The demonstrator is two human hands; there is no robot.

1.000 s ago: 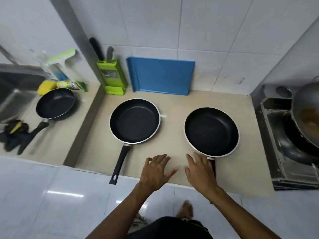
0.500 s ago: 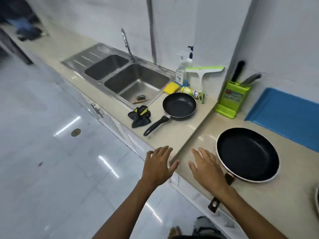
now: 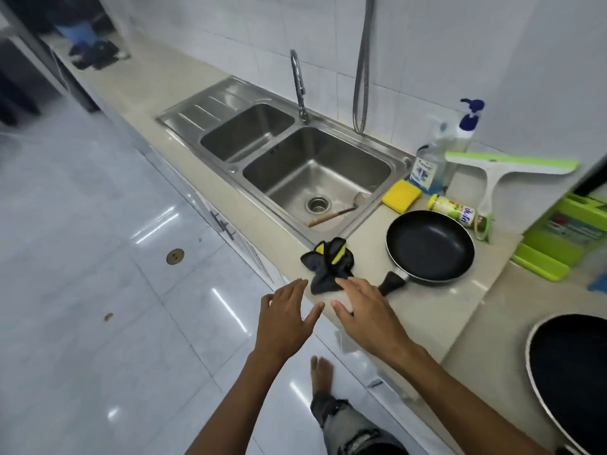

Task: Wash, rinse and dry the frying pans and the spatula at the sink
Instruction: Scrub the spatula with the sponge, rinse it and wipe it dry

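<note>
Frying pan point(image 3: 430, 247) sits on countertop point(image 3: 427, 307) right of sink point(image 3: 345, 159). Left hand point(image 3: 285, 320) and right hand point(image 3: 364, 313) extend forward, palms down, fingers point(image 3: 295, 289) straight and spread, empty; right fingertips point(image 3: 342, 283) overlap black cloth point(image 3: 328, 261).

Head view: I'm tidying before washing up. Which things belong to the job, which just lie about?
Job: small frying pan, large frying pan, spatula, sink, sponge, soap bottle, dark cloth.
Lying about: squeegee, knife block, canister.
</note>
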